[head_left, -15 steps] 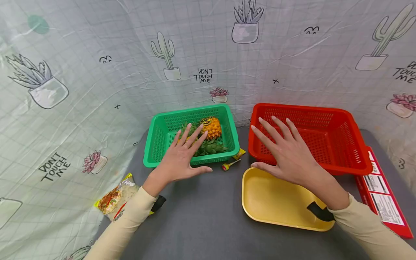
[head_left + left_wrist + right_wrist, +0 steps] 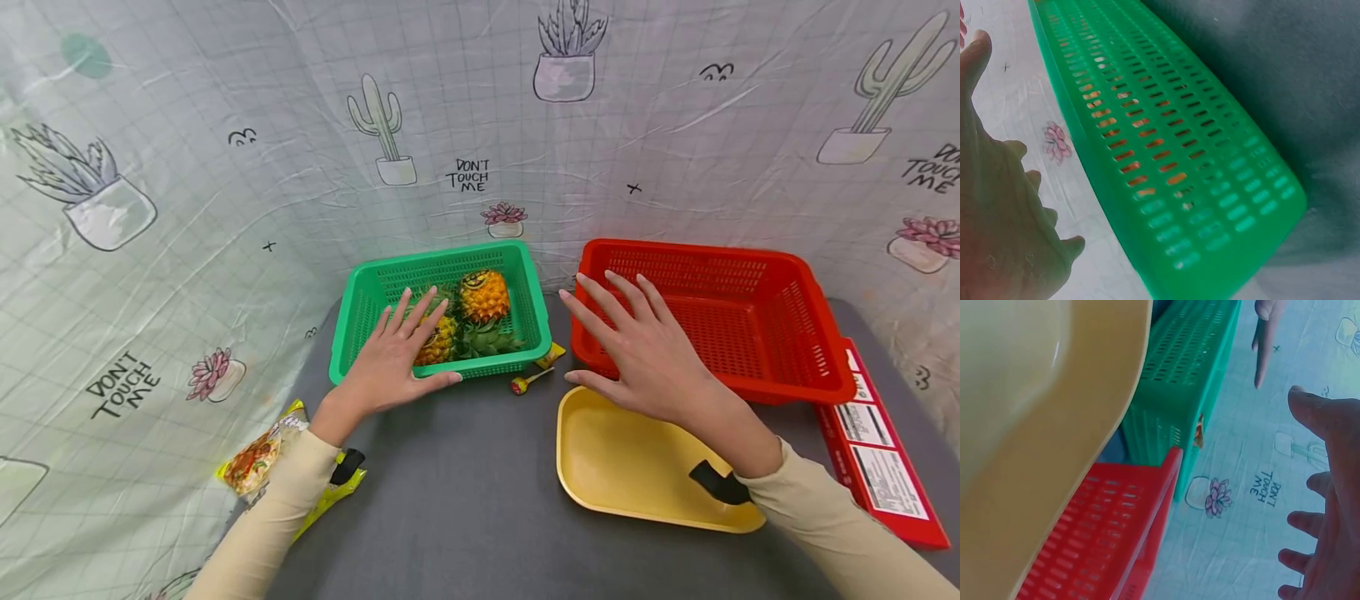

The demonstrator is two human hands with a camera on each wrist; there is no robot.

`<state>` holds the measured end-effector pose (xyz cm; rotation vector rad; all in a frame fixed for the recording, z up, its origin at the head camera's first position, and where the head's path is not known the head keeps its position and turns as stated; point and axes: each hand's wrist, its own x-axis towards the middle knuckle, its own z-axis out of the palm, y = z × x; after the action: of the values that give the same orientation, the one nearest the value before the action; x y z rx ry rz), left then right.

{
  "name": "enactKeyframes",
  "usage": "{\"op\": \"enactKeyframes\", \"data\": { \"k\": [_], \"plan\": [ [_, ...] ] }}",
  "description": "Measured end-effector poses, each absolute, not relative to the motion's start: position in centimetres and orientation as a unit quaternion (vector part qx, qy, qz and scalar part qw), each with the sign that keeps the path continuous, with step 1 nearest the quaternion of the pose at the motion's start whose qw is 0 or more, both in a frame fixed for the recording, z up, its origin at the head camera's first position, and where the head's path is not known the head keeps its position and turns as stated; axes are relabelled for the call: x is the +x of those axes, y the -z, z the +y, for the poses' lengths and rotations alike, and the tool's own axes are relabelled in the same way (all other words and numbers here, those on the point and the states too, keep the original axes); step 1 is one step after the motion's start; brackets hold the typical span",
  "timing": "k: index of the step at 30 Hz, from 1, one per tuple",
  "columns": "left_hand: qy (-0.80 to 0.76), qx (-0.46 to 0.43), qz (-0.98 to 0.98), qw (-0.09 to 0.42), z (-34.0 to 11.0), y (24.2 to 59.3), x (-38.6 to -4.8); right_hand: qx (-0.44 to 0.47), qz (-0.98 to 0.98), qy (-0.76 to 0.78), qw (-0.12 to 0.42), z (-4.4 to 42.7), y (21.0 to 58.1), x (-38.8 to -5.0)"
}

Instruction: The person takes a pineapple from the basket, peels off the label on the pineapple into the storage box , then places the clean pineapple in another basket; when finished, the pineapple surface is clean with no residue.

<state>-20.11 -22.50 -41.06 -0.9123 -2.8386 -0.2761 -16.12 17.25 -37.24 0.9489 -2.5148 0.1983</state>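
Head: left hand (image 2: pixel 384 367), spread, empty, near green rectangular plastic basket (image 2: pixel 342 333) holding orange pineapples (image 2: pixel 483 298); right hand (image 2: pixel 654 358), likewise, near red rectangular plastic basket (image 2: pixel 750 333). Left wrist: hand beside green basket. Right wrist: red basket near green.

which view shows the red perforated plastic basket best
The head view: most of the red basket, interior included, shows around the right hand. The right wrist view shows only part; the left wrist view, none.

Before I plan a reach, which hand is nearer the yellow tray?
Right hand, raised by the far edge of the yellow tray; the left hand is off left, near the green basket.
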Motion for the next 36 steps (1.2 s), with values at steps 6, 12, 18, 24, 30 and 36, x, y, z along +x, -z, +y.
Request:
{"op": "enactKeyframes", "data": {
  "k": [6, 12, 18, 24, 30, 36],
  "plan": [
    [0.11, -0.286, -0.951, 0.052, -23.9, 41.2, -20.4, 0.349, -0.91, -0.068, 0.215, 16.4, 37.0, -16.3],
    [0.137, -0.265, -0.954, 0.03, -25.1, 41.6, -20.6, 0.357, -0.905, -0.076, 0.217, 15.6, 36.9, -16.4],
    [0.191, -0.236, -0.952, 0.028, -26.7, 42.3, -20.3, 0.365, -0.901, -0.091, 0.219, 14.7, 36.8, -16.6],
    [0.286, -0.17, -0.939, 0.082, -28.3, 43.3, -19.3, 0.365, -0.901, -0.107, 0.208, 13.1, 36.9, -17.2],
    [0.315, -0.119, -0.935, 0.115, -30.1, 44.2, -19.1, 0.381, -0.897, -0.104, 0.199, 11.3, 36.7, -18.0],
    [0.33, -0.101, -0.934, 0.096, -30.9, 44.8, -19.2, 0.391, -0.896, -0.104, 0.185, 10.1, 36.8, -18.3]
  ]
}}
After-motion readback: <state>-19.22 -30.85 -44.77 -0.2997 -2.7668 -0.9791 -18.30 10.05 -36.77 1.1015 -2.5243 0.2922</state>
